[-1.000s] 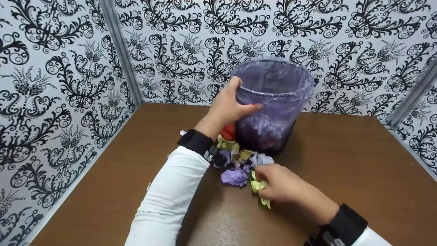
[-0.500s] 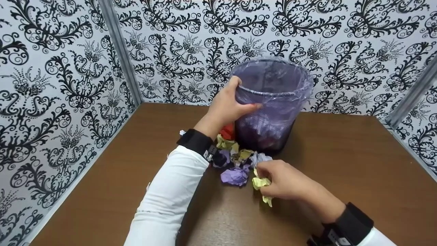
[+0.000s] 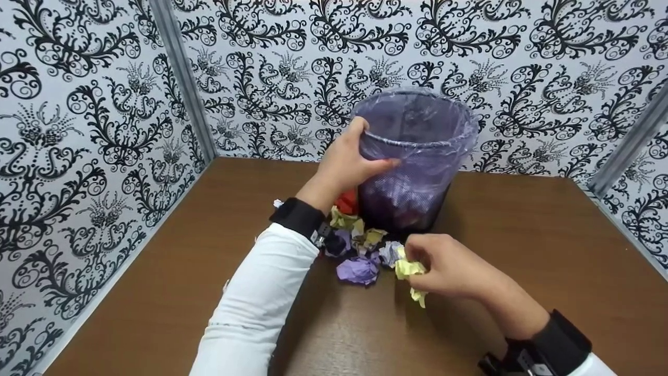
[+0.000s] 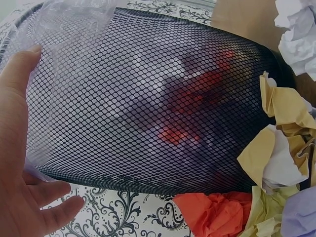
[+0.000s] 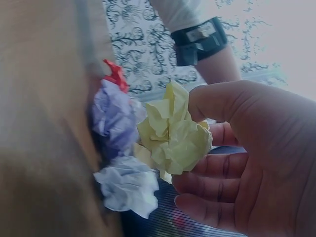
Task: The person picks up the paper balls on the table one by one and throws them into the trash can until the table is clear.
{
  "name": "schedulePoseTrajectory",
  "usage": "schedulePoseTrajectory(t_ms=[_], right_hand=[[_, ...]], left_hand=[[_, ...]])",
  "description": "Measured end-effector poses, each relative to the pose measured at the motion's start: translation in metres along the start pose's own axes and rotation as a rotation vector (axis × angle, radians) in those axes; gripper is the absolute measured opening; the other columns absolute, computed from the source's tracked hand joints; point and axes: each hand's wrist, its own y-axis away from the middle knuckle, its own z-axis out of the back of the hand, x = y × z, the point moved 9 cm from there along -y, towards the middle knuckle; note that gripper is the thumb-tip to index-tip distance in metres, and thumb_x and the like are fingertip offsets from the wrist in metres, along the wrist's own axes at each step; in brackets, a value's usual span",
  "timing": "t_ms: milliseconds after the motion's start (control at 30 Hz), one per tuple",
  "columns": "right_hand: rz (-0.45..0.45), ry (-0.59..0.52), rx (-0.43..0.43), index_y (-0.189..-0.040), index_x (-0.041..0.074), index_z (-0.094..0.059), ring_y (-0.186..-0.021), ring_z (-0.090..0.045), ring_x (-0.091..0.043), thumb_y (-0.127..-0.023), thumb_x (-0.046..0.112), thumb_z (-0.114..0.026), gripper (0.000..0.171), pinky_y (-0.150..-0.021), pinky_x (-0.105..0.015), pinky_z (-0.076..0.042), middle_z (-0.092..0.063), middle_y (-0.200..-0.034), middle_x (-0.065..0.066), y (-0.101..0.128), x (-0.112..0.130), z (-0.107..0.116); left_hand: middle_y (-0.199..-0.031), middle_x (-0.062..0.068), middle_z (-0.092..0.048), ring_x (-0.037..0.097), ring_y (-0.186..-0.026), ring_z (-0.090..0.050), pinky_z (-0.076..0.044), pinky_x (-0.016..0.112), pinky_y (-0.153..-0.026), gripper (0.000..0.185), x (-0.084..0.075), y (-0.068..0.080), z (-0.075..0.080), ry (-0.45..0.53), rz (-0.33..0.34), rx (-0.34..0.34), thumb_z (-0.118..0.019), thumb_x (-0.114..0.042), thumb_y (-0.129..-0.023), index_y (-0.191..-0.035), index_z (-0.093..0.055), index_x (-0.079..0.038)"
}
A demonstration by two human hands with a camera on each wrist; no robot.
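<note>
One mesh bin [image 3: 415,162] at frame centre, left hand [image 3: 347,164] fingers grasping its rim; right hand [image 3: 449,266] fingers pinching one yellow paper ball [image 3: 409,270]; two purple balls [image 3: 357,269] on the bench [image 3: 522,250].

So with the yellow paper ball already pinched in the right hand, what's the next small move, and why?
Probably lift the crumpled yellow paper up over the rim of the mesh wastebasket. The right hand holds it just off the table, the left hand grips the lined basket, and crumpled paper already shows inside.

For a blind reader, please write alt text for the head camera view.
The right hand pinches a crumpled yellow paper above a brown table, while the left hand grips a lined mesh bin. More paper balls lie before the bin.
</note>
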Motion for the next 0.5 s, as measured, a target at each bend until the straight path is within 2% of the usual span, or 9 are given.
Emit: schedulePoseTrajectory(t_ms=[233, 500], right_hand=[[0.003, -0.036, -0.057, -0.082, 0.025, -0.055, -0.057, -0.054, -0.006, -0.07, 0.01, -0.077, 0.029, -0.051, -0.024, -0.048, -0.057, -0.066, 0.01, 0.004, 0.001, 0.023], [0.025, -0.043, -0.109, -0.084, 0.026, -0.056, -0.058, -0.056, -0.009, -0.07, 0.009, -0.079, 0.032, -0.052, -0.024, -0.049, -0.057, -0.068, 0.008, 0.008, 0.005, 0.038]], left_hand=[[-0.103, -0.009, -0.057, 0.01, -0.091, -0.058, -0.051, 0.032, -0.08, 0.088, -0.001, 0.001, 0.004, -0.012, -0.017, -0.015, -0.077, -0.078, -0.049, -0.111, -0.043, -0.026], [-0.105, -0.008, -0.054, 0.011, -0.091, -0.058, -0.051, 0.03, -0.078, 0.087, -0.003, 0.002, 0.001, -0.028, -0.021, -0.009, -0.076, -0.079, -0.049, -0.11, -0.043, -0.027]])
